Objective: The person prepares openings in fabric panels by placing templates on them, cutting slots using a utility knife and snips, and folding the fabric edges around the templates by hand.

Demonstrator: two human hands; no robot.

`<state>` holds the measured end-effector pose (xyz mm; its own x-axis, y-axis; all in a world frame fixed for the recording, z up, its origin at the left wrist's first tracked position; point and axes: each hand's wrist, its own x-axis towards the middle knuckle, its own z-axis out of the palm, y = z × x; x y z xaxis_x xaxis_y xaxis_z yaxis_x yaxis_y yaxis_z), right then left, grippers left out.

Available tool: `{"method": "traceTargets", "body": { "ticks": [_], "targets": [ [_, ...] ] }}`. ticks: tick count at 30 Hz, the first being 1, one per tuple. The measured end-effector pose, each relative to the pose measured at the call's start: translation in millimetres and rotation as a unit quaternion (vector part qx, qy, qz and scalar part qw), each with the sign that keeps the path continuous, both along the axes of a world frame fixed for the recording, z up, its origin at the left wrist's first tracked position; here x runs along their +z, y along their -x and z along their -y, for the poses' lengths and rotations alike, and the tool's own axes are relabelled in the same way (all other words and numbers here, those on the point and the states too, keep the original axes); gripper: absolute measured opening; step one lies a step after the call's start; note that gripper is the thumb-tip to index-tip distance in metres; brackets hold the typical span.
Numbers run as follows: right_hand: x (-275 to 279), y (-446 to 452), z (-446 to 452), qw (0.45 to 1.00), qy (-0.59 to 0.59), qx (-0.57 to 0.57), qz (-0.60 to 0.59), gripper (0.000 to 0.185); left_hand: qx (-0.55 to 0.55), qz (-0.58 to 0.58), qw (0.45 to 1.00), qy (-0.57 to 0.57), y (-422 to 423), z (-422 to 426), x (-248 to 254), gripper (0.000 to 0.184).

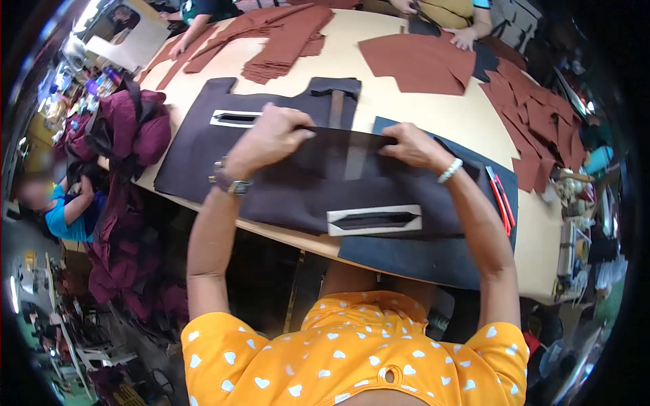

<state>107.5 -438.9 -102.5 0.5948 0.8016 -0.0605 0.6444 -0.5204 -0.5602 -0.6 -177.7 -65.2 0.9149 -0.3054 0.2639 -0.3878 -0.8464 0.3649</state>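
Observation:
A dark brown cut fabric panel point(284, 186) is stretched between my two hands, its upper edge raised off the table. My left hand point(271, 139), with a watch at the wrist, pinches that edge at its left part. On the right part of the same edge, the fingers of my right hand point(414, 145) are closed. A pale-bordered slit point(374, 220) shows low on the panel. Beyond it lies another dark brown fabric piece point(196, 128), with a similar bordered slit point(233, 118) beside my left hand.
A dark mat point(420, 260) lies under the panel's right side, with red-handled tools point(502, 203) on it. Rust-brown fabric pieces point(288, 44) cover the table's far side. Co-workers' hands point(464, 38) touch fabric there. Maroon garments point(132, 125) are piled at the left.

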Motion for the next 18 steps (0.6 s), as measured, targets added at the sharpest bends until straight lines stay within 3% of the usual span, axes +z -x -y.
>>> {"method": "traceTargets", "body": {
  "ticks": [3,4,6,8,10,12,14,15,18],
  "targets": [
    [0,-25,22,0.997,0.045,-0.021,0.051,0.021,0.086,-0.022,0.996,0.008,19,-57,26,0.02],
    [7,-32,25,0.996,0.068,-0.048,0.006,0.02,0.111,-0.025,0.993,-0.009,20,-75,34,0.02],
    [7,-52,31,0.995,0.052,-0.007,0.086,0.02,0.163,-0.019,0.985,-0.043,20,-101,44,0.023],
    [16,-67,24,0.997,0.06,-0.044,0.035,0.021,0.194,-0.074,0.978,-0.021,5,-126,47,0.024],
    [28,-76,9,0.992,0.059,-0.104,0.043,0.019,0.212,-0.043,0.973,-0.085,-20,-148,43,0.024],
    [26,-100,-3,0.973,0.073,-0.14,0.17,0.022,0.261,0.001,0.949,-0.176,-41,-156,50,0.022],
    [39,-118,-13,0.978,0.038,-0.195,0.058,0.025,0.336,0.059,0.893,-0.294,-65,-149,61,0.021],
    [46,-129,-17,0.986,0.013,-0.156,0.054,0.027,0.357,0.113,0.876,-0.304,-78,-150,66,0.02],
    [69,-143,-28,0.931,-0.187,-0.294,-0.105,0.032,0.372,0.244,0.853,-0.272,-110,-153,92,0.024]
  ]
}}
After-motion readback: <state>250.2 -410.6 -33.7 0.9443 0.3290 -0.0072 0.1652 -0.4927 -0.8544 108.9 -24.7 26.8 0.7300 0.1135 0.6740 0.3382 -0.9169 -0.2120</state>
